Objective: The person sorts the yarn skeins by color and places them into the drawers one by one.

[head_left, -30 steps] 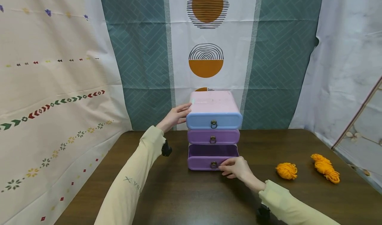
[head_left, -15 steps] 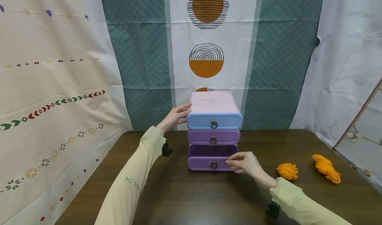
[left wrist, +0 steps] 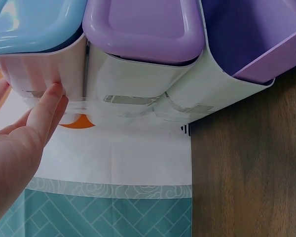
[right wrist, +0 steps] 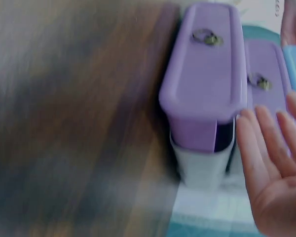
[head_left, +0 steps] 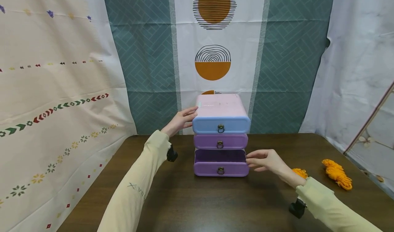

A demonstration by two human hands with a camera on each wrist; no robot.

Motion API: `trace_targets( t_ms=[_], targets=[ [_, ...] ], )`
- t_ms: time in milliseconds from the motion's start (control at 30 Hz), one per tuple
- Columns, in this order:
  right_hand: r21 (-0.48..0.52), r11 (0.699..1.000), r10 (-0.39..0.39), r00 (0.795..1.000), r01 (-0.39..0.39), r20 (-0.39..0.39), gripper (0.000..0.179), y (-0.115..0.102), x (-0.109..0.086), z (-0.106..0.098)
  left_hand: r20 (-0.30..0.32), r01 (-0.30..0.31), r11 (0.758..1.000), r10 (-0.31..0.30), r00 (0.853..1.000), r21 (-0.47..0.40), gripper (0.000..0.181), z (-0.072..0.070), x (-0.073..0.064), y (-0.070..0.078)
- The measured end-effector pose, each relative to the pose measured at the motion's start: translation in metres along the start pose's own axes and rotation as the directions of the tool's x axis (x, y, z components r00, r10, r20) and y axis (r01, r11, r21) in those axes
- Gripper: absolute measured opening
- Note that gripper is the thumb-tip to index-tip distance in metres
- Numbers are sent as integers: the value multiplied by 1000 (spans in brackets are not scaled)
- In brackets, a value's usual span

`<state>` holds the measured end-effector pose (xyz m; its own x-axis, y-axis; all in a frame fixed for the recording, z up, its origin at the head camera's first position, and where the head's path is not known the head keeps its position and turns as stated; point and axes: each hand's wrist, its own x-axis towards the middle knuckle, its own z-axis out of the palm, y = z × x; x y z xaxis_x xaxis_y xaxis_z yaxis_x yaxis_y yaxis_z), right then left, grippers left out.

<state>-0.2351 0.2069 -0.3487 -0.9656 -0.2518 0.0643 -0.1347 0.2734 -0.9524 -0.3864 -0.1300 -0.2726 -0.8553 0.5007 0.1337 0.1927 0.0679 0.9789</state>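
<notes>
A stack of small drawers stands on the table, with a pink top (head_left: 221, 105), a blue drawer (head_left: 206, 125) uppermost and a purple drawer (head_left: 204, 141) in the middle. The bottom purple drawer (head_left: 207, 169) is pulled out, and its dark inside shows from above. My left hand (head_left: 181, 120) rests against the left side of the top unit, fingers extended, as the left wrist view also shows. Beside the bottom drawer's right front corner is my right hand (head_left: 269, 162). Its fingers (right wrist: 254, 140) look fairly straight in the right wrist view and hold nothing; whether they touch the drawer I cannot tell.
An orange yarn ball (head_left: 300, 172), partly hidden by my right wrist, lies on the dark wooden table (head_left: 191, 204). Farther right lies an orange yarn skein (head_left: 337, 174). A patterned cloth (head_left: 147, 61) hangs behind the stack.
My right hand has left the bottom drawer's ring handle and moved rightward to the drawer's right corner. The left hand and the drawers have stayed in place.
</notes>
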Motion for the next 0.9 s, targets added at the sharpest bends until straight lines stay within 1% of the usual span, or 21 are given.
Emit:
trace_targets(
  t_ms=[167, 300, 400, 500, 533, 633, 700, 800, 900],
  targets=[
    [-3, 1000, -21, 998, 21, 55, 38, 4, -2, -20, -5, -15, 1000, 15, 1000, 18, 51, -1, 1, -4],
    [-9, 998, -54, 991, 56, 123, 37, 8, -3, -40, -10, -11, 1000, 11, 1000, 16, 50, -2, 1, -4],
    [-11, 993, -114, 973, 118, 200, 35, 14, -3, -60, -9, -11, 1000, 11, 1000, 11, 49, -1, 0, -4],
    [-3, 983, -178, 946, 185, 271, 32, 20, -3, -81, -9, -9, 1000, 9, 1000, 6, 49, 0, -1, -3],
    [9, 980, -192, 937, 198, 293, 31, 23, -4, -88, -10, -6, 1000, 6, 1000, 4, 50, 0, -1, -3],
    [6, 978, -200, 925, 210, 323, 32, 31, -7, -103, -2, 2, 1000, -2, 1000, -3, 50, 0, -2, -2],
    [-25, 976, -196, 924, 216, 327, 31, 36, -9, -110, 9, 2, 1000, -2, 1000, -14, 51, 0, -2, -2],
    [-92, 973, -174, 933, 213, 316, 31, 41, -14, -118, 23, -5, 1000, 5, 1000, -31, 51, 0, -1, -2],
    [-151, 974, -115, 946, 167, 304, 33, 45, -20, -124, 16, -4, 999, 4, 1000, -35, 51, 0, -1, -3]
  ],
)
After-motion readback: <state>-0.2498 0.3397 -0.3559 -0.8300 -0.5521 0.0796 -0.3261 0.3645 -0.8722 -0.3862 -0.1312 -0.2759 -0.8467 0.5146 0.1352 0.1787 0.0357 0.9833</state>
